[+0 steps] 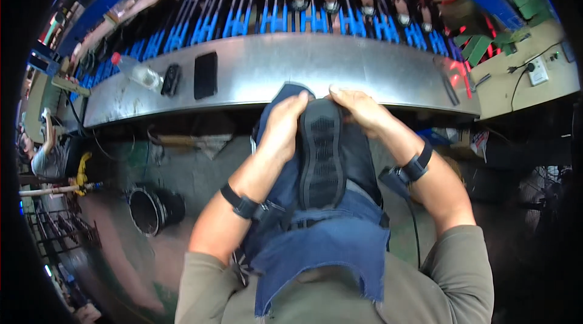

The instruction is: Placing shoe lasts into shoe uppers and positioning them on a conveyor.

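Note:
A black shoe (322, 148) lies lengthwise over my lap, its ribbed dark sole turned up towards me. My left hand (282, 125) is closed along the left side of its far end, the thumb near the edge of the sole. On the opposite side, my right hand (363, 110) grips the same end, thumb over the top edge and fingers curled partly out of sight. The shoe's upper is mostly hidden underneath. A blue apron (325, 239) covers my lap, and each wrist wears a dark strap.
Ahead runs a steel workbench (267, 63) carrying a black phone (206, 75), a small dark object (172, 79), a clear bottle (141, 73) and a red-handled tool (466, 84). Beyond it, blue racks (273, 20) hold several brown shoes. A black bucket (146, 210) and another person (50, 157) are at left.

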### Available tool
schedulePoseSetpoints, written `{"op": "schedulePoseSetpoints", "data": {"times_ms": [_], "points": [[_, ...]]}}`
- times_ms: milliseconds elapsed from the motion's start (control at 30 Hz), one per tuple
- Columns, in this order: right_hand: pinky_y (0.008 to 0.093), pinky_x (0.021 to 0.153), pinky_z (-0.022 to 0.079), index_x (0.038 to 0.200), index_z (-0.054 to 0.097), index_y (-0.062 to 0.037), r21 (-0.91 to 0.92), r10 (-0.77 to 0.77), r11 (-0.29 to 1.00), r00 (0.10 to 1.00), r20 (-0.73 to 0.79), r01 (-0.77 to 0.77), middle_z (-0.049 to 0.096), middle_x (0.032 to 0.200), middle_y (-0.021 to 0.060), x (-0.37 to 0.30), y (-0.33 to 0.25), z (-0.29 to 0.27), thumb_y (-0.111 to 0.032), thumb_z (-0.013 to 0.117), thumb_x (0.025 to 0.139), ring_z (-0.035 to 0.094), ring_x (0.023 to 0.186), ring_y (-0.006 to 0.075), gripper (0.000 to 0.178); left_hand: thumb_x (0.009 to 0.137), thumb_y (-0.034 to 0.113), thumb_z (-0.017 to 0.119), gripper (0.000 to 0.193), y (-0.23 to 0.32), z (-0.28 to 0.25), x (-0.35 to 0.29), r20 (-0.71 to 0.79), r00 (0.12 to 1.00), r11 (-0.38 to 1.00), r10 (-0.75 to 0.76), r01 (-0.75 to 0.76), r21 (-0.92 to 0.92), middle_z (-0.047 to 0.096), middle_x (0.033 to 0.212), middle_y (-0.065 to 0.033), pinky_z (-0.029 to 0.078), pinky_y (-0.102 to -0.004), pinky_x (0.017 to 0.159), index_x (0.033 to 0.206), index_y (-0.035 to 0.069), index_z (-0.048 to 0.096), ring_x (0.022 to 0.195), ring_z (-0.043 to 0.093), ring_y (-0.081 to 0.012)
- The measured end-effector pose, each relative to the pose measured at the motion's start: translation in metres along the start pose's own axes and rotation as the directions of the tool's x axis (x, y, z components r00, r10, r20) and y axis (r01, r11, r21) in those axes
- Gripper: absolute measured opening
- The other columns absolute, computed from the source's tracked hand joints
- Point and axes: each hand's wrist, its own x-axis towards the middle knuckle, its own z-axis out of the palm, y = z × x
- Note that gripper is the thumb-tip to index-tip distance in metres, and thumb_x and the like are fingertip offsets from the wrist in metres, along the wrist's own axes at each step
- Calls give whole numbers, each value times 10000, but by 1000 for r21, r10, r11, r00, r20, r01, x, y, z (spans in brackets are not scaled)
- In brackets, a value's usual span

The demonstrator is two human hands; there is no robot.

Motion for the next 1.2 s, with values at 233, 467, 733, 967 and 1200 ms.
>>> {"op": "schedulePoseSetpoints", "data": {"times_ms": [233, 467, 733, 967, 1200], "points": [[328, 841, 485, 956, 632, -27, -430, -385, 632, 742, 549, 645, 658, 965, 90, -66, -19, 1, -179, 746, 862, 614, 937, 204, 213, 902, 178, 738, 162, 17, -24, -69, 524, 848, 770, -83, -279, 574, 585, 889, -7, 432, -279, 829, 979, 91, 626, 890, 558, -128], [371, 815, 446, 903, 613, -94, -376, -488, 287, 472, 734, 881, 543, 880, 24, -98, 45, 4, -183, 671, 754, 557, 873, 225, 184, 817, 182, 598, 124, -8, -10, -103, 868, 487, 132, -99, -858, 497, 493, 873, -18, 397, -363, 809, 914, 110, 574, 874, 522, -199], [408, 800, 454, 1016, 616, -54, -206, -567, 699, 706, 424, 685, 581, 979, 93, -21, 3, -13, -249, 818, 815, 566, 878, 292, 345, 749, 203, 880, 415, 17, -27, -31, 582, 767, 598, 271, -608, 523, 626, 985, -96, 476, -382, 763, 1055, 23, 665, 880, 593, -269], [403, 671, 488, 1050, 526, -19, -370, -405, 824, 903, 145, 429, 561, 935, 147, 32, 12, -8, -151, 760, 874, 586, 782, 318, 321, 894, 80, 755, 215, 22, -30, 33, 281, 958, 784, 60, -220, 581, 587, 881, -104, 458, -330, 681, 1033, -31, 633, 760, 540, -204], [396, 718, 504, 1141, 510, -30, -504, -390, 792, 921, 16, 344, 509, 1000, 128, 43, 15, -9, -152, 801, 842, 571, 837, 275, 435, 828, 115, 789, 296, 34, -35, 57, 447, 886, 291, 126, -464, 837, 600, 1052, -172, 506, -388, 816, 1062, -12, 659, 949, 603, -330]]}}
